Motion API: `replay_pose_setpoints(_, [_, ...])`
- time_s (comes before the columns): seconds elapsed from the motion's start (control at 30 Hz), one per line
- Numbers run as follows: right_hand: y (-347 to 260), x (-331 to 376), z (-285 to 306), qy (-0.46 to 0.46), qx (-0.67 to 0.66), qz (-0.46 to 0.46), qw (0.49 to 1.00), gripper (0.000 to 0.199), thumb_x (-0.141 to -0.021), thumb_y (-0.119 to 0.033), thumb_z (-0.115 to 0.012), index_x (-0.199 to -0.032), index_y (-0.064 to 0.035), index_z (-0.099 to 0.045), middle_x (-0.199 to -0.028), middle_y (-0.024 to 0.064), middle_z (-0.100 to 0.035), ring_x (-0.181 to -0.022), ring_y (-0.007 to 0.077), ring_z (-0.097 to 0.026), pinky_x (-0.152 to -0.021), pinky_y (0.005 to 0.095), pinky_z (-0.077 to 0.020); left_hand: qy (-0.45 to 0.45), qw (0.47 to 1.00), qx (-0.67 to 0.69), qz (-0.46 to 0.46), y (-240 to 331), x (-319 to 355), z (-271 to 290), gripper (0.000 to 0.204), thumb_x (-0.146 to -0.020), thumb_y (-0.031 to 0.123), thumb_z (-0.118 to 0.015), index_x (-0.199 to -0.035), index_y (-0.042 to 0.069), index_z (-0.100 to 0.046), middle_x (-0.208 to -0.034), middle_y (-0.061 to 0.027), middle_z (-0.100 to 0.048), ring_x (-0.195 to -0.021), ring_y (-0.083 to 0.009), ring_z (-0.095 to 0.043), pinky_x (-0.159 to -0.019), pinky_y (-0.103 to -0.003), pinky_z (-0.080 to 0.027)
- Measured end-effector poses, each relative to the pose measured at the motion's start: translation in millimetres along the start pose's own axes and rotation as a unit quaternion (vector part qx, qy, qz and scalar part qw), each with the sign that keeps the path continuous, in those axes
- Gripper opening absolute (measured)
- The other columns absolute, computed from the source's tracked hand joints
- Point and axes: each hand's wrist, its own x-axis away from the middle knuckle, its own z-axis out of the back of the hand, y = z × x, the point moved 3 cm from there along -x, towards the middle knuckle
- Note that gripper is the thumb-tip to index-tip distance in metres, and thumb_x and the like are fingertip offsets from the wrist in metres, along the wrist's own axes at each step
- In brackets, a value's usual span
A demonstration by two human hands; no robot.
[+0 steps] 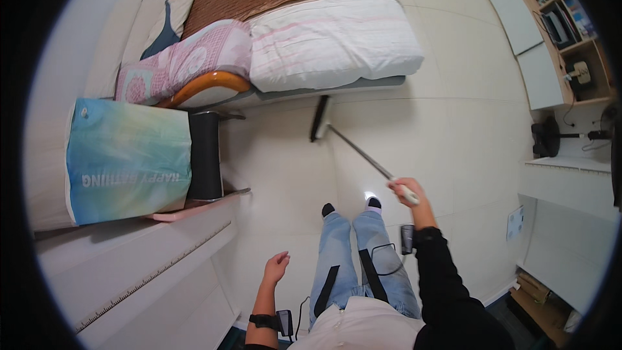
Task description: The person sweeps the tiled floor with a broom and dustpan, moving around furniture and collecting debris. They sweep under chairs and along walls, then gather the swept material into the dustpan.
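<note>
My right hand point(407, 189) is wrapped round the pale grip at the end of a long-handled broom point(360, 152). The broom's thin metal handle slants forward and left to a white head with a dark, narrow edge. That head is over the pale tiled floor point(427, 149), just off the near side of the sofa bed point(337, 45). Slight blur lies on the head, so whether it touches the floor is hard to tell. My left hand point(277, 267) hangs loosely beside my left leg with nothing in it, its fingers slightly bent.
A blue-green printed bag point(129, 162) and a black chair back point(206, 155) stand at the left, beside a white ledge point(155, 266). The sofa bed's wooden armrest point(210, 83) juts toward me. Shelves point(570, 32) and a black fan point(545, 136) are at the right.
</note>
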Motion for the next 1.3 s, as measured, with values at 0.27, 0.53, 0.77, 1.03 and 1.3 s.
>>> replay_pose_setpoints(0.27, [-71, 150, 75, 0.254, 0.182, 0.214, 0.926, 0.025, -0.065, 0.002, -0.046, -0.089, 0.0059, -0.041, -0.058, 0.0064, -0.043, -0.042, 0.0100, -0.045, -0.031, 0.0206, -0.0362, -0.048, 0.996, -0.019, -0.069, 69, -20, -67, 0.031, -0.075, 0.014, -0.050, -0.102, -0.001, -0.050, -0.093, -0.0103, -0.057, -0.087, -0.0157, -0.053, -0.077, -0.025, -0.040])
replay_pose_setpoints(0.53, [11, 208, 72, 0.176, 0.240, 0.123, 0.947, 0.039, -0.061, 0.002, -0.052, -0.099, 0.0061, -0.042, -0.058, 0.0060, -0.044, -0.039, 0.0128, -0.043, -0.032, 0.0245, -0.0357, -0.055, 0.992, -0.082, -0.078, 83, 5, -113, 0.031, -0.075, 0.013, -0.050, -0.103, -0.001, -0.050, -0.093, -0.0108, -0.057, -0.088, -0.0156, -0.053, -0.078, -0.025, -0.040])
replay_pose_setpoints(0.77, [-13, 208, 146, 0.212, 0.306, 0.028, 0.928, 0.010, -0.061, 0.000, -0.055, -0.070, 0.0025, -0.053, -0.058, 0.0112, -0.052, -0.042, 0.0136, -0.048, -0.033, 0.0231, -0.0381, -0.062, 0.990, -0.068, -0.108, 124, 5, -124, 0.032, -0.074, 0.012, -0.051, -0.104, -0.001, -0.049, -0.094, -0.0104, -0.056, -0.087, -0.0152, -0.052, -0.078, -0.025, -0.039])
replay_pose_setpoints(1.03, [-129, 231, 165, 0.331, 0.393, 0.180, 0.839, 0.005, -0.058, 0.000, -0.053, -0.058, 0.0047, -0.054, -0.046, 0.0143, -0.050, -0.037, 0.0202, -0.050, -0.034, 0.0298, -0.0399, -0.072, 0.987, -0.109, -0.091, 154, 6, -128, 0.033, -0.074, 0.011, -0.050, -0.104, -0.001, -0.048, -0.094, -0.0102, -0.056, -0.089, -0.0152, -0.051, -0.078, -0.025, -0.039])
replay_pose_setpoints(1.3, [-29, 229, 183, 0.336, 0.480, 0.226, 0.778, 0.015, -0.060, -0.010, -0.048, -0.053, 0.0020, -0.053, -0.045, 0.0124, -0.051, -0.041, 0.0206, -0.051, -0.041, 0.0310, -0.0400, -0.138, 0.964, -0.192, -0.118, 207, -34, -144, 0.033, -0.074, 0.012, -0.050, -0.104, -0.001, -0.049, -0.095, -0.0115, -0.056, -0.089, -0.0163, -0.052, -0.079, -0.025, -0.039])
